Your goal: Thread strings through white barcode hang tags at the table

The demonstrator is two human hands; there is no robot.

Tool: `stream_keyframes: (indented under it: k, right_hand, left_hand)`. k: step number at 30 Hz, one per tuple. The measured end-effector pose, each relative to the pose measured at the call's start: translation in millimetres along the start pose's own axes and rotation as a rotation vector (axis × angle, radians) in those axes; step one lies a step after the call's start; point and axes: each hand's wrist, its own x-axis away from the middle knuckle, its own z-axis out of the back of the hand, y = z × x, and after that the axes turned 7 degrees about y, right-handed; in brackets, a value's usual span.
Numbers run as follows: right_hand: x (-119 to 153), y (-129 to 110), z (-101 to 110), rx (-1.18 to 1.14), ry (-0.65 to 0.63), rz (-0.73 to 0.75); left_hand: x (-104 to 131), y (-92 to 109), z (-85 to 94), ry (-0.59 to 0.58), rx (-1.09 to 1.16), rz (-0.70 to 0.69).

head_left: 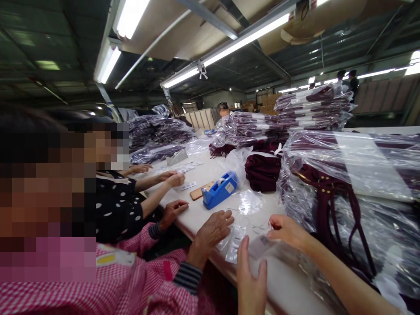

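My left hand (252, 280) is open at the table's near edge, thumb and fingers apart, beside a small clear plastic bag (260, 246) with a printed label. From the right, my right hand (290, 232) reaches in with thumb and fingers pinched at that bag's upper edge; the exact grip is partly hidden. More small clear bags (235, 245) lie just left of my hands. A co-worker's hand (213, 232), with a striped cuff, rests close to these bags.
A blue tape dispenser (220, 190) and a phone (200, 191) lie on the white table (200, 218). At right, maroon garments in clear plastic (357, 162) are piled high, with a folded maroon garment (262, 170) nearer the middle. Co-workers sit along the left side.
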Motion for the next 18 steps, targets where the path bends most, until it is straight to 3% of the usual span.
stream_keyframes:
  k: [5,12,18]
  right_hand:
    - [20.4,1.5,-2.9,-0.050,0.056,0.044]
    - [39.2,5.5,-14.5,-0.011,0.092,0.130]
    - [41.5,4.6,-18.0,0.135,0.106,0.224]
  left_hand:
    - [-7.1,-2.7,-8.3,-0.005,0.302,0.107]
    - [-2.1,6.3,-22.3,-0.024,0.182,0.149]
    - [-7.3,12.4,-21.9,0.016,0.088,0.118]
